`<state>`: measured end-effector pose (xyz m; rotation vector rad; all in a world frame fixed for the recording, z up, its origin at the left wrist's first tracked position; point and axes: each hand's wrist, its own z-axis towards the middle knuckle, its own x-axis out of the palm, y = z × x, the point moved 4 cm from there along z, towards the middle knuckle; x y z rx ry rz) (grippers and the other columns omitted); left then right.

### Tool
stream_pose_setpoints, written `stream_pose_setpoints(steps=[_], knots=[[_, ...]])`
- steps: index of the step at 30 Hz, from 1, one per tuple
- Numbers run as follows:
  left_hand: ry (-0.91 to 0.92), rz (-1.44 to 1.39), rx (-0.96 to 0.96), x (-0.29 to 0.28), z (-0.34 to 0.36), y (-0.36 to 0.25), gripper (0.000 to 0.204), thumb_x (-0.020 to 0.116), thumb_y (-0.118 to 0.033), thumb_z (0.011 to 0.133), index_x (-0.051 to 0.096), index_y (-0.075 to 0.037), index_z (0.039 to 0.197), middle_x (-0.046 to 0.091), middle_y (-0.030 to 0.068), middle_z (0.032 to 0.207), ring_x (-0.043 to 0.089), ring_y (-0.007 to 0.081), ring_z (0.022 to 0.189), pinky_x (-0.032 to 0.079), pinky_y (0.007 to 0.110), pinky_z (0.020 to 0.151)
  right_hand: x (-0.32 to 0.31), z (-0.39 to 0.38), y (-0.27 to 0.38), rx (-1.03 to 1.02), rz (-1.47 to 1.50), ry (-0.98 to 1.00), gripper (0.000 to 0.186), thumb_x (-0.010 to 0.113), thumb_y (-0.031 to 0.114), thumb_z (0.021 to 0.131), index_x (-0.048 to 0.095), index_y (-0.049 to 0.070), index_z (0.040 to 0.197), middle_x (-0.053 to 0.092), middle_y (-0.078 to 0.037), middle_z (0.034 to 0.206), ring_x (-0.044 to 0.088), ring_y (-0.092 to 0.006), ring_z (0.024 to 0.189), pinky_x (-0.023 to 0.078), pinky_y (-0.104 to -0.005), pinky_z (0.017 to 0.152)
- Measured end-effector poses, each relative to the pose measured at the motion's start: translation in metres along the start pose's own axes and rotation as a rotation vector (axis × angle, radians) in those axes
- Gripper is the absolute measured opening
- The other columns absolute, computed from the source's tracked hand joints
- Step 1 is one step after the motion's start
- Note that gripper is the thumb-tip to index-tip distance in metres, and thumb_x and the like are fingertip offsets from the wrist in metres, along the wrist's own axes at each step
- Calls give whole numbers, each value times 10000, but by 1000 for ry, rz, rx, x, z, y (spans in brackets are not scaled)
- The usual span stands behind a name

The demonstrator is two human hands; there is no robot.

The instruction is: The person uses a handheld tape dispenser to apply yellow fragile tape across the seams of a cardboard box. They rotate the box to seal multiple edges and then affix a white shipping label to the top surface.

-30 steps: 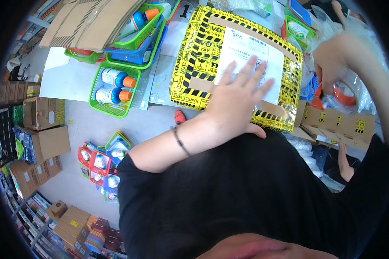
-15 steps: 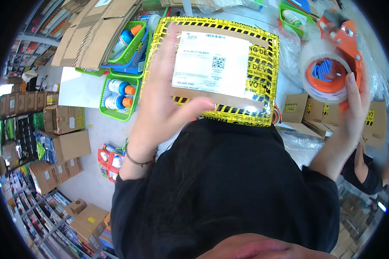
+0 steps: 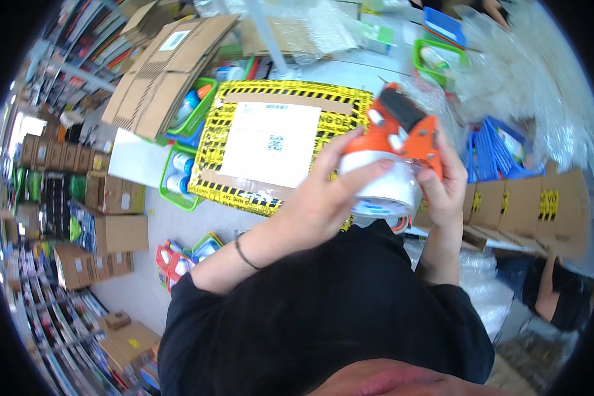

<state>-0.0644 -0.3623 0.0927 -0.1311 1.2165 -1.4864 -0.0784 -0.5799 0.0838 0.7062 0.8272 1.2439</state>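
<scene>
An orange tape dispenser (image 3: 424, 142) with a roll of clear tape (image 3: 378, 185) is held up in front of my body, over the near right corner of a parcel. My right hand (image 3: 447, 181) grips its right side. My left hand (image 3: 327, 188) closes on the roll from the left, thumb across the tape and fingers partly hidden behind it. Beneath and beyond lies the parcel (image 3: 336, 125), a flat cardboard box wrapped in yellow and black warning tape. On its top face a white shipping label (image 3: 264, 145) is stuck.
Left of the parcel are a green basket of bottles (image 3: 180, 181) and a stack of flattened cardboard (image 3: 171, 72). Blue baskets (image 3: 492, 152), a green basket (image 3: 435, 63) and bubble wrap (image 3: 534, 79) lie to the right. Cardboard boxes (image 3: 561, 211) stand near another person (image 3: 564, 300).
My left hand has moved right, off the parcel, and taken hold of the tape roll. My right hand has brought the dispenser inward to the left. The view has shifted too.
</scene>
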Motion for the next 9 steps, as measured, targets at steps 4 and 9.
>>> stream_pose_setpoints(steps=[4,9], knots=[[-16,-89,113,20,1,1,604,609,106,861,612,-202,1381,354,300,1570,339,504,1469,329,501,1198,-24,-11,-87,367,171,-266,456,656,335,1023,642,-10,1320,690,-21,1053,609,-80,904,499,-251,797],[156,-552,-67,8,-25,-3,551,538,103,912,590,-139,1404,382,214,1601,363,471,1469,296,448,1222,-36,3,-218,868,-133,-92,438,644,406,1019,672,69,1297,720,-71,993,672,-84,836,552,-250,771]])
